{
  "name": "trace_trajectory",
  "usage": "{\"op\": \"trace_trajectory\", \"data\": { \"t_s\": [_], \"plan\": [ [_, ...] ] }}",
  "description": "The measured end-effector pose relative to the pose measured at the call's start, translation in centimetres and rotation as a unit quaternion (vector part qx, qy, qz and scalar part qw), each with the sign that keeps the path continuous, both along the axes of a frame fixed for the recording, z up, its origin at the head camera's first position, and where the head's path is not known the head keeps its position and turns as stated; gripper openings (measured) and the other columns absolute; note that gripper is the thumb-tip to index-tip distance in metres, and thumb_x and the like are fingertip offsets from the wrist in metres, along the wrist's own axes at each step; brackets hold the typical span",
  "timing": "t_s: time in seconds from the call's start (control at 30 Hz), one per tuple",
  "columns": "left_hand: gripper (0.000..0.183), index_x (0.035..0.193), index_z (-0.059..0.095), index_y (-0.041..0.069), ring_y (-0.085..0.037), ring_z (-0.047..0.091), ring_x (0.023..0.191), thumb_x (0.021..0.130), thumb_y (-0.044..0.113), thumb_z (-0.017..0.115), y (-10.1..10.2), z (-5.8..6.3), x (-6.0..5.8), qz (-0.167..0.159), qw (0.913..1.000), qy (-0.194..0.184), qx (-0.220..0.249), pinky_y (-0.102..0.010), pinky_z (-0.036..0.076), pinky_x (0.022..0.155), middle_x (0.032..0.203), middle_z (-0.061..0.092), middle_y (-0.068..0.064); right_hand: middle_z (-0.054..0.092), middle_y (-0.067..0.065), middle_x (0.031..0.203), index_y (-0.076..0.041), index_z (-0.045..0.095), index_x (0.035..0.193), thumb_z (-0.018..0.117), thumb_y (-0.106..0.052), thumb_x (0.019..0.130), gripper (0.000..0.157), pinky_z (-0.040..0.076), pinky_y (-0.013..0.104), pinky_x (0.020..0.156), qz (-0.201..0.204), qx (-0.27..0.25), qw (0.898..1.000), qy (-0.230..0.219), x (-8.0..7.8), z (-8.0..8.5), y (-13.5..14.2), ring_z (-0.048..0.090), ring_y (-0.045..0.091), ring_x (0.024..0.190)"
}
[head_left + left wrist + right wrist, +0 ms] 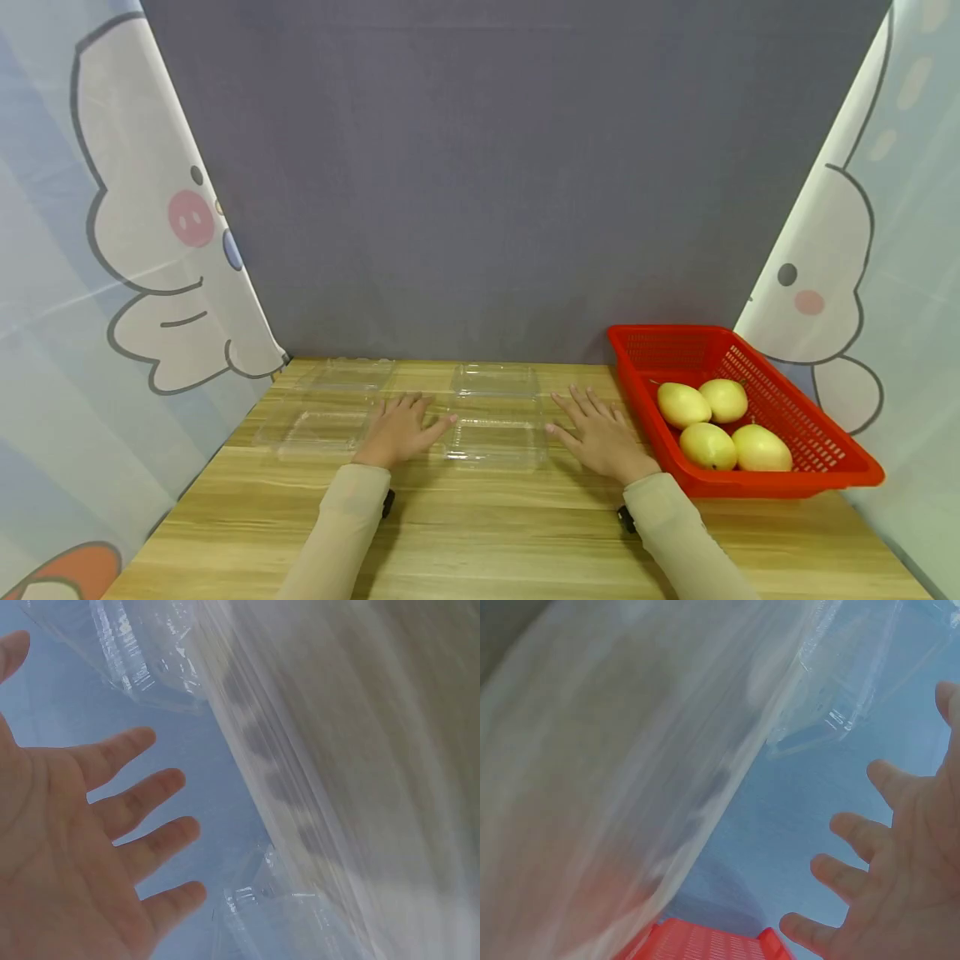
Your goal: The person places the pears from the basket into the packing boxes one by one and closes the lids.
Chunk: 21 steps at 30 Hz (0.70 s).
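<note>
My left hand [397, 431], fingers spread, hovers between two clear plastic clamshell boxes and holds nothing. One clamshell box [322, 427] lies with its lid laid back to the left of that hand; the other clamshell box [497, 433], also unfolded, is between my hands. My right hand [602, 437] is spread too, with nothing in it, between the middle box and a red basket [772, 483]. Several round yellow fruits [707, 447] sit in the basket. In the wrist views the palms of the left hand [60, 847] and right hand [915, 862] show, fingers apart.
A wood-grain table [480, 533] carries everything. Behind it stands a grey panel [480, 183]. Printed cartoon curtains hang on the left [135, 250] and right [900, 275]. The basket takes up the table's right side.
</note>
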<state>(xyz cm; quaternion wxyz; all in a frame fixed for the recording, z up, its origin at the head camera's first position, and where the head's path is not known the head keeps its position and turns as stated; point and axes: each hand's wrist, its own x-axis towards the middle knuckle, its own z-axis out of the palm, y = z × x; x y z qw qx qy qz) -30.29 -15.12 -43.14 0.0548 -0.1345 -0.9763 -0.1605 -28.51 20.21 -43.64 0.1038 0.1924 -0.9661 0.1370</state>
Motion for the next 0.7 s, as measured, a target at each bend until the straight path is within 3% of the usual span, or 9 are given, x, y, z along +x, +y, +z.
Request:
{"op": "trace_trajectory", "data": {
  "t_s": [0.1,0.3,0.47,0.7],
  "plan": [
    [0.085,0.147,0.051,0.007,-0.041,0.035,0.141,0.095,0.073,0.040,0.1,0.2,-0.1,-0.007,0.9998,-0.010,0.015,-0.070,0.012,0.113,0.151,0.044,-0.019,0.025,0.016,0.162,-0.020,0.041,0.156,0.042,-0.065,0.100,0.072,0.016,0.073,0.111,0.002,0.002,1.000,0.001,0.0,0.2,0.0,0.019,0.043,0.148],
    [0.081,0.148,0.050,0.010,-0.043,0.041,0.136,0.095,0.071,0.043,0.4,0.6,0.3,-0.012,0.9936,-0.059,0.096,-0.068,0.031,0.107,0.148,0.048,-0.019,0.028,0.017,0.161,-0.019,0.043,0.154,0.048,-0.058,0.101,0.067,0.017,0.073,0.110,0.009,-0.001,1.000,0.011,0.2,0.6,-0.2,0.022,0.044,0.146],
    [0.090,0.151,0.047,0.013,-0.043,0.040,0.137,0.091,0.080,0.038,0.6,0.6,0.2,-0.004,0.9863,-0.086,0.141,-0.069,0.032,0.106,0.150,0.046,-0.017,0.028,0.017,0.161,-0.018,0.043,0.154,0.051,-0.053,0.101,0.064,0.016,0.073,0.111,0.010,-0.004,1.000,0.011,0.4,1.0,-0.4,0.022,0.044,0.146],
    [0.070,0.147,0.051,0.011,-0.036,0.057,0.120,0.098,0.060,0.046,0.9,0.6,0.1,0.015,0.9664,-0.109,0.232,-0.058,0.047,0.096,0.137,0.058,-0.012,0.030,0.015,0.160,-0.019,0.044,0.153,0.050,-0.055,0.101,0.064,0.019,0.072,0.110,0.013,-0.003,1.000,0.021,0.6,1.3,-0.4,0.025,0.043,0.145]
  ]
}}
